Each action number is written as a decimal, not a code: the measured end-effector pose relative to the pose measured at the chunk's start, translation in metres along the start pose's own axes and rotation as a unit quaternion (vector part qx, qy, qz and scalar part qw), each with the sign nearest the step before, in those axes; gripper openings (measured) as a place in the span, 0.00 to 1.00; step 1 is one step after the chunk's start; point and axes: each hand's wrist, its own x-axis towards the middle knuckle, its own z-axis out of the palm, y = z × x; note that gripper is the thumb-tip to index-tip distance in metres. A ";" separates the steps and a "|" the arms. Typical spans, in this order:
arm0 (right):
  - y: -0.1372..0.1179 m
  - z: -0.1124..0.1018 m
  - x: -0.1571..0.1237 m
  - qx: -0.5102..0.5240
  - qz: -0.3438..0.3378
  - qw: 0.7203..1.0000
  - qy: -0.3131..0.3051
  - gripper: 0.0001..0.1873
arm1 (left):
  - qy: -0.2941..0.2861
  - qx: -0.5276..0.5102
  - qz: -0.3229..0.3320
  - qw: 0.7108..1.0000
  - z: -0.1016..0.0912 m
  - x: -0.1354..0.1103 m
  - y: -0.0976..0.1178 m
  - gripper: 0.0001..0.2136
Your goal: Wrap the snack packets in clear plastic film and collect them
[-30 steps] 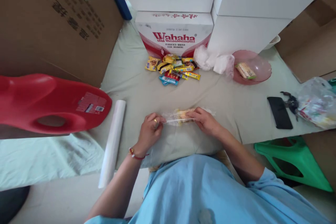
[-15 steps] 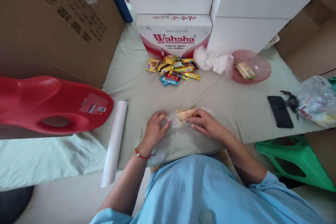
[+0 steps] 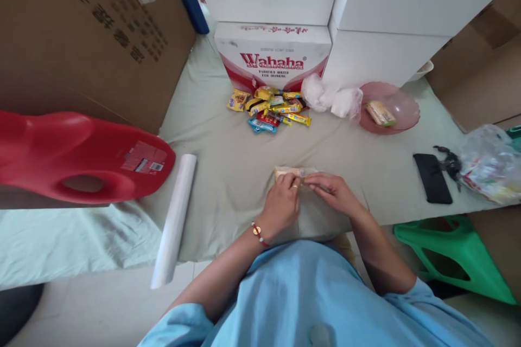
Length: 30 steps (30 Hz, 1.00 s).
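L hand (image 3: 282, 200): grasping pkt (image 3: 286, 171), prob. to steady it
R hand (image 3: 334, 193): pinching wrap (image 3: 316, 170) R of pkt, prob. for tension

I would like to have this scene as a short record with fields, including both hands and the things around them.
Left hand: on the wrapped packet
Right hand: at the packet's right end, close beside the left
Behind: snack pile, then Wahaha box
Pink bowl: contains a light-coloured pack
Far left: white roll, red container
Far right: black phone
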 end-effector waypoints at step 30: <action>-0.034 0.059 0.056 -0.264 0.039 0.963 -0.022 0.14 | 0.066 -0.142 -0.046 0.987 -0.017 -0.040 -0.027 0.15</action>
